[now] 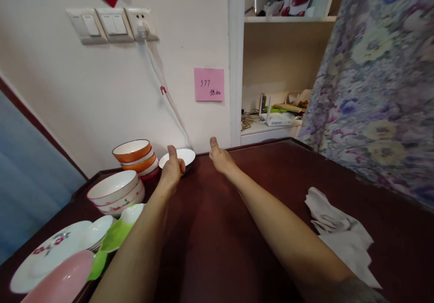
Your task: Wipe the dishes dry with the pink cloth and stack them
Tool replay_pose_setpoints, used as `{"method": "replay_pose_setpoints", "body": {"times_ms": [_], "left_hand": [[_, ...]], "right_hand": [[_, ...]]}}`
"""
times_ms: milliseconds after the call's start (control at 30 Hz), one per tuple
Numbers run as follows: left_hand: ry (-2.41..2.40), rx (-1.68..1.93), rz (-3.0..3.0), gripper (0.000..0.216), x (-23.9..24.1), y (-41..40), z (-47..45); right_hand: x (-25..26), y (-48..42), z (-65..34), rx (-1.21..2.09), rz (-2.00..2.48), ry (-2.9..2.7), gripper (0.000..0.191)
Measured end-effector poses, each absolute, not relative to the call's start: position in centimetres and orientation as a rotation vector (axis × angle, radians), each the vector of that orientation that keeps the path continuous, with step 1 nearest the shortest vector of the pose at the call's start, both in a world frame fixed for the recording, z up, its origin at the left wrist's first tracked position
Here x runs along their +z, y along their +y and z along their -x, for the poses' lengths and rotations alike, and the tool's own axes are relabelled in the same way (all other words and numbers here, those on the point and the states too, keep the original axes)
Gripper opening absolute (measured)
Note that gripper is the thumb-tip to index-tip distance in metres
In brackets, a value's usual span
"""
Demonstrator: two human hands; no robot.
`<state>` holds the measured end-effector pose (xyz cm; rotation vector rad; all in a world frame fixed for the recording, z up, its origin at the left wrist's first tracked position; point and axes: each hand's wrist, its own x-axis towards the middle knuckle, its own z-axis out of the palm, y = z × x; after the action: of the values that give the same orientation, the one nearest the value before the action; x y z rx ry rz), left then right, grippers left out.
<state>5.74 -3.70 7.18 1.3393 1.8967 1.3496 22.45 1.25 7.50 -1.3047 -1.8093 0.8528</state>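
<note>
Both of my arms reach out over a dark red-brown table (217,230), thumbs pointing up. My left hand (172,171) is closed with its fingers curled, and I see nothing in it. Just behind it stands a shallow white dish (188,156) with a dark outside, partly hidden by the hand; whether they touch I cannot tell. My right hand (221,159) is also a fist with the thumb raised, apart from any object. A stack of orange and white bowls (135,159) and a pair of white bowls with red rims (117,190) stand left of my left hand.
At the near left lie a white flowered plate (50,253), small white dishes (98,230), a green leaf-shaped dish (117,234) and a pink dish (64,276). A crumpled grey cloth (342,230) lies at right. A white cord (169,100) hangs behind the table.
</note>
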Motion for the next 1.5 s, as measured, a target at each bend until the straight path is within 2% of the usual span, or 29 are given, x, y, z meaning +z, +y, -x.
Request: {"method": "replay_pose_setpoints", "body": {"times_ms": [100, 167, 300, 333, 500, 700, 833, 933, 1100, 1167, 1300, 1433, 1500], "left_hand": [[1.849, 1.324, -1.339, 0.082, 7.2, -3.5, -6.1], [1.768, 1.271, -1.383, 0.081, 7.1, -3.5, -6.7], [1.515, 1.220, -1.446, 0.073, 6.3, -4.1, -8.5], [1.463, 1.224, -1.427, 0.071, 5.9, -4.4, -9.0], [1.368, 1.185, -1.205, 0.054, 3.5, -5.8, -11.3], [1.302, 1.107, -1.122, 0.049, 0.8, -7.5, -13.1], [1.254, 1.067, -1.109, 0.050, -1.1, -7.8, -13.5], [1.223, 1.118, -1.054, 0.050, -2.2, -7.7, -13.3], [1.148, 1.300, -0.919, 0.053, -3.3, -7.5, -12.6], [1.102, 1.374, -0.843, 0.055, -3.6, -7.6, -12.1], [1.009, 1.462, -0.739, 0.057, -4.1, -7.7, -11.2], [0.952, 1.461, -0.726, 0.059, -4.4, -7.6, -10.9], [0.945, 1.435, -0.715, 0.060, -4.5, -7.4, -10.8]], "right_hand": [[8.0, 0.2, -22.6, 0.941, 1.236, -1.882, 0.080], [8.7, -1.5, -23.5, 1.007, 1.101, -2.045, 0.075], [10.2, -5.6, -28.3, 0.835, 0.816, -2.409, 0.038], [10.4, -6.3, -30.1, 0.786, 0.821, -2.437, 0.035], [8.4, -7.6, -41.7, 0.631, 1.306, -2.270, 0.046], [-0.4, -10.9, -51.4, 0.537, 1.838, -2.316, 0.066], [-4.3, -10.7, -53.5, 0.446, 1.820, -2.365, 0.055], [-3.7, -8.6, -53.2, 0.303, 1.807, -2.397, 0.046], [1.0, -5.2, -46.0, 0.147, 1.598, -2.353, 0.050], [2.5, -3.8, -40.9, 0.250, 1.434, -2.336, 0.048], [2.9, 0.2, -29.8, 0.786, 1.124, -2.181, 0.035], [1.4, 5.6, -20.8, 1.423, 1.263, -1.753, 0.032], [0.6, 8.1, -17.5, 1.499, 1.339, -1.630, 0.035]]}}
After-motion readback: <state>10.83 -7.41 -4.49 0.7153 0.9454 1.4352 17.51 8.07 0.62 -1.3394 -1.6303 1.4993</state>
